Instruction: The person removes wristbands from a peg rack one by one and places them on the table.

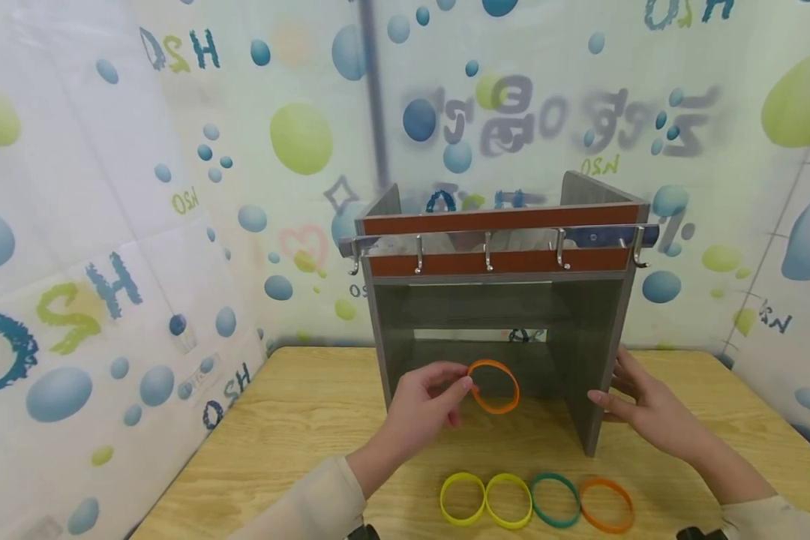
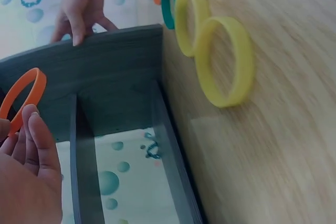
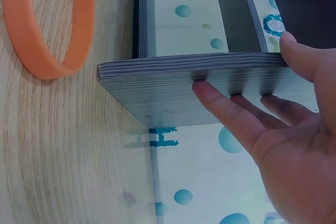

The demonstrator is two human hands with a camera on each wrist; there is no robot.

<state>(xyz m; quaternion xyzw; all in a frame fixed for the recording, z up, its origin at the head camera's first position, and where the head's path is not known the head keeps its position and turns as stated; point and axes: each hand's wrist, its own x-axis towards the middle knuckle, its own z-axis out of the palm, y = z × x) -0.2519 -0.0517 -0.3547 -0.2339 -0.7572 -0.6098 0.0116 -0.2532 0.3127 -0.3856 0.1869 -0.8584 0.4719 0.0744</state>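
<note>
My left hand [image 1: 424, 401] pinches an orange wristband [image 1: 515, 397] between thumb and fingers, lifted in front of the grey wooden shelf [image 1: 583, 315]. The left wrist view shows the same wristband [image 2: 38, 88] at the fingertips of that hand [image 2: 31, 177]. My right hand [image 1: 655, 412] holds the shelf's right side panel. In the right wrist view, the thumb lies at the panel's front edge while the fingertips [image 3: 203, 88] touch its outer face. A metal rail [image 1: 523, 240] with several hooks crosses the shelf's upper front; no wristband hangs there.
On the wooden table [image 1: 297, 420], two yellow wristbands [image 1: 442, 506] [image 1: 529, 510], a green wristband [image 1: 559, 524] and another orange wristband [image 1: 607, 528] lie in a row before the shelf. A patterned curtain [image 1: 229, 187] stands behind and at the sides.
</note>
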